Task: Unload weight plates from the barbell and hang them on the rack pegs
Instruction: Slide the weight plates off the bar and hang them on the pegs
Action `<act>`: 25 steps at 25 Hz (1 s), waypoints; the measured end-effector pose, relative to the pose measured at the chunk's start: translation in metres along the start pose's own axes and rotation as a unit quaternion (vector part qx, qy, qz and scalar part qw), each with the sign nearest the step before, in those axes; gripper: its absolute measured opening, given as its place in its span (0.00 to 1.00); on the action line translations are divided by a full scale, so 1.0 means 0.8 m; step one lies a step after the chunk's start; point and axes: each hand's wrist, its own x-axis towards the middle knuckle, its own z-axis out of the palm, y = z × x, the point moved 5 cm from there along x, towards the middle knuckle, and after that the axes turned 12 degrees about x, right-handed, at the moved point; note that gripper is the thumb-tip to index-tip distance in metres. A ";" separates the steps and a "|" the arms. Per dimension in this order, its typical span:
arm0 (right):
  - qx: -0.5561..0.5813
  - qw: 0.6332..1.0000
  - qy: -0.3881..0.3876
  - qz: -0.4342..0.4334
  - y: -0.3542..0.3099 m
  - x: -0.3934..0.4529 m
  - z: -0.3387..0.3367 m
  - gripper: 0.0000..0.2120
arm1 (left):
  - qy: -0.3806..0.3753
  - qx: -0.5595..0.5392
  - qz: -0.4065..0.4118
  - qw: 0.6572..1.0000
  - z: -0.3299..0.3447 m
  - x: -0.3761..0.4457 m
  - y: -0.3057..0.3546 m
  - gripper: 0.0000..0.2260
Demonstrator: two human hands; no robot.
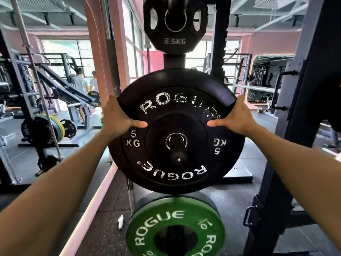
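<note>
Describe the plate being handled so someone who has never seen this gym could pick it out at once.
Start at the dark rack upright in the centre, with three plates stacked down it. The middle one, the black 5 KG plate, sits on a peg, gripped by the left hand and right hand. Above is a smaller black 2.5KG plate; below, a green 10 plate.

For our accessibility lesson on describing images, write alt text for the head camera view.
Two hands, left hand and right hand, grip the upper rim of a black 5 kg plate on a rack peg. A 2.5 kg plate hangs above, a green 10 kg plate below.
</note>
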 end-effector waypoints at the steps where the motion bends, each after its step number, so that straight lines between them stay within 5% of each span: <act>1: -0.004 1.000 0.000 -0.006 0.004 0.012 0.007 0.50 | 0.006 -0.003 0.001 1.000 0.010 0.012 -0.006 0.57; 8: -0.019 0.999 0.021 -0.019 0.027 0.080 0.044 0.52 | 0.018 0.000 0.014 1.000 0.067 0.071 -0.028 0.51; 17: -0.019 1.000 0.015 -0.013 0.048 0.108 0.060 0.60 | 0.013 -0.005 0.009 1.000 0.081 0.095 -0.038 0.56; 21: -0.081 0.996 0.010 0.029 0.040 0.103 0.058 0.66 | -0.016 0.123 -0.048 0.991 0.073 0.073 -0.027 0.56; 25: -0.135 0.990 -0.034 0.037 0.031 0.088 0.049 0.57 | -0.063 0.222 -0.023 0.973 0.063 0.051 -0.018 0.61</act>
